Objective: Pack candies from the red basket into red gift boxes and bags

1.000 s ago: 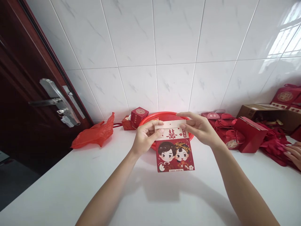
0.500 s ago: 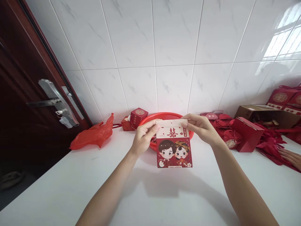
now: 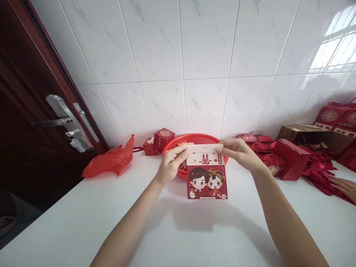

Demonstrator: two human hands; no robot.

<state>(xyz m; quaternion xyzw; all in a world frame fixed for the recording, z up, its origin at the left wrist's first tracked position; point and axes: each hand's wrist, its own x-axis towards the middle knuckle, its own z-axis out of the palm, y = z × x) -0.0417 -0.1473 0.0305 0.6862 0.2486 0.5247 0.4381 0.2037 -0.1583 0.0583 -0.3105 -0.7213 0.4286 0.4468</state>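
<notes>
A red and white wedding gift box (image 3: pixel 207 181), looking flat, hangs above the white table with its printed side facing me. Two cartoon figures and a red double-happiness sign decorate it. My left hand (image 3: pixel 172 162) pinches its upper left corner between thumb and fingers. At the upper right corner, my right hand (image 3: pixel 236 151) grips the pale top flap the same way. Behind the box stands a red plastic basket (image 3: pixel 198 137), partly covered by it; some small wrapped items show inside at the left.
Left of the basket are a red cube box (image 3: pixel 164 139) and a red plastic bag (image 3: pixel 109 161). Red boxes (image 3: pixel 293 159), a cardboard carton (image 3: pixel 303 131) and dark red ribbons (image 3: pixel 319 174) lie at the right, where another person's hand (image 3: pixel 345 188) rests. A tiled wall (image 3: pixel 205 104) closes the back.
Both hands and the box have shifted very slightly down and to the right. The grip at both top corners is unchanged.
</notes>
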